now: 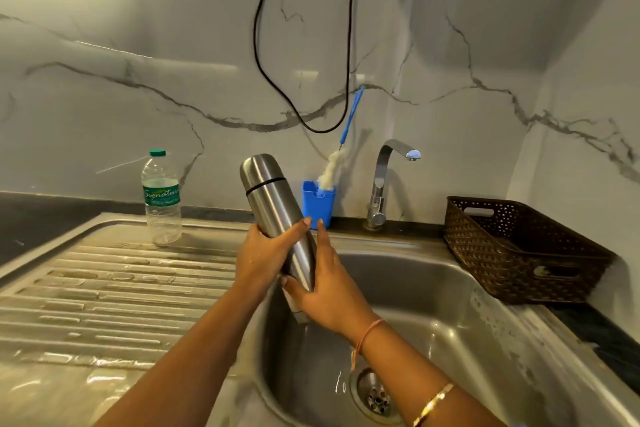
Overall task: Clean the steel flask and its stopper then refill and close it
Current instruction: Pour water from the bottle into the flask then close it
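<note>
flask: steel flask held in the air over the near-left edge of the sink, tilted, cap end up and to the left, cap on
stopper: not seen, can't tell if it's in
left hand: my left hand is wrapped round the middle of the body, thumb across the front
right hand: my right hand clasps the lower part, thumb over the front, forefinger lying up along the side
risk 1: smooth steel and my left hand looks wet, so the flask could slide through and drop into the basin
risk 2: twisting the cap while it's tilted like this could spill whatever is inside
risk 3: swinging the cap end left could knock over the water bottle standing on the draining board
surface: steel sink, ribbed board with wet patches, drain open, dark counter around
tap: tap behind the basin, no water seen running
behind: bottle brush standing in a blue holder
right: brown basket on the counter
room: marble-look wall, black cable hanging down, bright light top left
</note>
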`<state>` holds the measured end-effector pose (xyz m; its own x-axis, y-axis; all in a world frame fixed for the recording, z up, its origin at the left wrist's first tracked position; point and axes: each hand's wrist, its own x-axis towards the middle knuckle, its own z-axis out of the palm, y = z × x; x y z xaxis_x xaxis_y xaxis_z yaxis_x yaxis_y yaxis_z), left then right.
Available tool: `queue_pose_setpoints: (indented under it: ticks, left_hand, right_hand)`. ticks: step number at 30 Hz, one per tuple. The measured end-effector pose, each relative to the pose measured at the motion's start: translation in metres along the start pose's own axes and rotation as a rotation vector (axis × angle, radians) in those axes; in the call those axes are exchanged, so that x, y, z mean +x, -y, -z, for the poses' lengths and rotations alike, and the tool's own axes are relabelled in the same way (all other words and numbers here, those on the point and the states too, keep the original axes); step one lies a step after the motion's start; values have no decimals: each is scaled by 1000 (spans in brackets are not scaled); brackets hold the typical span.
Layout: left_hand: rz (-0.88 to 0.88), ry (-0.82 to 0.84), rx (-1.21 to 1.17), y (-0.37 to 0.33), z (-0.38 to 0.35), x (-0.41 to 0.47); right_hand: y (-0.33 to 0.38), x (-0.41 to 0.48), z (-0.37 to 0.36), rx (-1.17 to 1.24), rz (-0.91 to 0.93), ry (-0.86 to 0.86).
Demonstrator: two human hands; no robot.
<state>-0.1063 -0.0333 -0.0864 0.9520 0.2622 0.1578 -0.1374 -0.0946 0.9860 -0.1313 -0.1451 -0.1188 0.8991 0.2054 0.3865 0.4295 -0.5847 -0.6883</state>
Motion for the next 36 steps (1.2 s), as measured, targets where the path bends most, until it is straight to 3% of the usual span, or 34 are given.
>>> queue_pose_setpoints:
  ticks: [7, 12, 15, 17, 19, 23, 28, 31, 36]
  left_hand:
    - [-134, 190, -113, -17, 75, 13]
    - [-71, 444, -426, -14, 109, 25]
    - [93, 719, -644, -7, 116, 26]
    - [124, 881, -630, -5, 117, 25]
    - [155, 942, -565, -11, 111, 21]
    - [225, 815, -520, -24, 90, 7]
    - [152, 696, -367, -19, 82, 1]
    - [-56, 417, -85, -15, 66, -4]
    - [-377, 37, 324, -4, 52, -12]
  right_hand:
    - [41, 29, -14, 593, -86, 136]
    - [66, 42, -19, 1108, -132, 184]
    - [77, 48, -13, 1260, -150, 187]
    - [80, 54, -7, 1310, -139, 157]
    - [81, 59, -4, 1268, -127, 117]
    - [70, 63, -2, 1157, -118, 154]
    - [64, 66, 6, 820, -110, 79]
    - [78, 75, 22, 588, -89, 52]
    - [86, 83, 25, 668, -192, 61]
